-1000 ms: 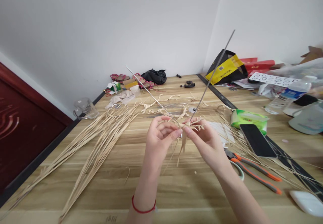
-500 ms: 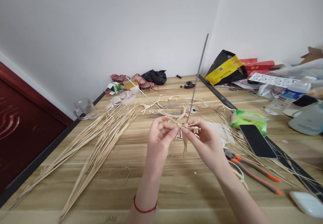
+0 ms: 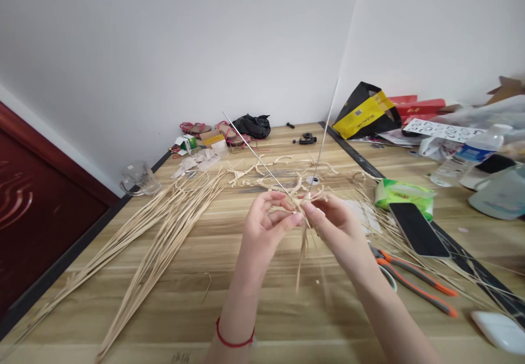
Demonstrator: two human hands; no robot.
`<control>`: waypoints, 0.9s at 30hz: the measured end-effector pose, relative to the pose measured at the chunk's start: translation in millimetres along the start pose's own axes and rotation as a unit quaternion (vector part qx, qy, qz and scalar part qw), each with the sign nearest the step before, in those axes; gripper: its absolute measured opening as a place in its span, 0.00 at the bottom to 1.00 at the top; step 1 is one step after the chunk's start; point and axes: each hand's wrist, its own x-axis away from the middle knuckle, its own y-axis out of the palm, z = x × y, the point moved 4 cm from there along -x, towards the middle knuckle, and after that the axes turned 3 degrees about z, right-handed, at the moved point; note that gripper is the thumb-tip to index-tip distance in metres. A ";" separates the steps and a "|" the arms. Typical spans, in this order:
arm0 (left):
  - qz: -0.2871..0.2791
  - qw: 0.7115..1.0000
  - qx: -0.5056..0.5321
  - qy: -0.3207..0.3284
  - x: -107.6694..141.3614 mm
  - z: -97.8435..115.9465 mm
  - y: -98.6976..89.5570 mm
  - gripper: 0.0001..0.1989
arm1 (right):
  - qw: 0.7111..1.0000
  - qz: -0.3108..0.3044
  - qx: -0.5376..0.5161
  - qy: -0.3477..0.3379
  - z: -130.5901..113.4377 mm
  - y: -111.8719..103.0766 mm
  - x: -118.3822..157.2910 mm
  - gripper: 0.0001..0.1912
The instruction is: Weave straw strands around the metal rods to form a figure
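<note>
A small woven piece of pale strands (image 3: 302, 206) is pinched between both hands above the middle of the table. My left hand (image 3: 273, 223) grips its left side with thumb and fingers. On the right side, my right hand (image 3: 328, 216) closes on it, its thumb near the centre. Two thin metal rods rise from the piece: one (image 3: 256, 155) leans to the upper left, the other (image 3: 326, 129) stands steeper to the upper right. Loose strand ends (image 3: 302, 254) hang below the fingers.
Long pale strips (image 3: 164, 244) lie at the left, near a glass mug (image 3: 139, 178). Pliers with orange handles (image 3: 418, 282), a phone (image 3: 418, 229) and a green packet (image 3: 405, 195) are at the right. Twisted pale pieces (image 3: 246, 177) lie behind the hands.
The woven piece has turned slightly between my fingers. Both rods' tips have shifted, the left one rightward and lower. Both hands have moved a little to the right, and the hanging strands reach lower.
</note>
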 end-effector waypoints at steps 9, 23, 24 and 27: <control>0.018 0.995 -0.075 0.064 -0.6 9.4 -2.0 0.05 | 0.997 -0.032 -0.052 0.054 0.4 3.7 -1.4 0.11; 0.049 0.992 -0.077 0.090 -0.6 11.9 -5.4 0.03 | 0.991 -0.135 -0.019 0.011 -6.1 0.0 -1.9 0.08; 0.048 0.992 -0.078 0.090 -0.2 12.3 -5.0 0.04 | 0.992 -0.128 -0.017 0.008 -6.8 -1.1 -2.4 0.09; 0.048 0.991 -0.087 0.093 1.1 13.6 -4.5 0.05 | 0.993 -0.115 -0.017 0.005 -9.4 -3.3 -3.0 0.10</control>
